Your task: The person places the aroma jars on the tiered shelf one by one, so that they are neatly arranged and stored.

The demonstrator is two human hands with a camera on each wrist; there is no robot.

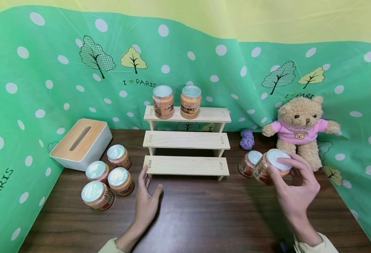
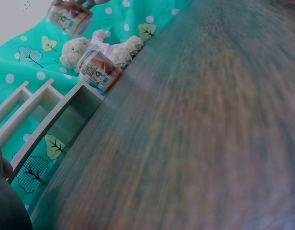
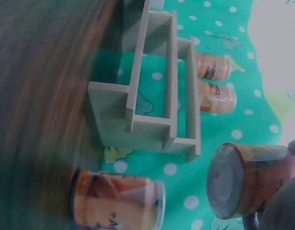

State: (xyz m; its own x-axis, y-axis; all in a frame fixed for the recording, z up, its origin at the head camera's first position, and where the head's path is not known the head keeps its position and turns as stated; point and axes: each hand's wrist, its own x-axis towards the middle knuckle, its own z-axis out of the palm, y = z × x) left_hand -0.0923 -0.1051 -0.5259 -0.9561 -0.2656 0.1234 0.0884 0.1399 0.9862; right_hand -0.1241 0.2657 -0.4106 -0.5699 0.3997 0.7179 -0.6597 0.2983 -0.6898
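Note:
My right hand (image 1: 296,189) grips a jar (image 1: 269,167) with an orange label and pale lid, raised off the table in the head view. Another such jar (image 1: 248,164) stands just behind and left of it; in the right wrist view the held jar (image 3: 253,182) hangs above the standing jar (image 3: 119,199). My left hand (image 1: 147,202), fingers extended, is at the front left corner of the three-step wooden stand (image 1: 188,166); whether it touches the wood is hard to tell. On the top step two jars (image 1: 163,102) (image 1: 190,102) stand side by side.
Several more jars (image 1: 121,181) stand grouped on the left of the dark wooden table (image 1: 204,214), near a tissue box (image 1: 81,140) with a wooden lid. Behind the right jars are purple yarn (image 1: 247,139) and a teddy bear (image 1: 300,123). A green dotted cloth (image 1: 188,35) encloses the table.

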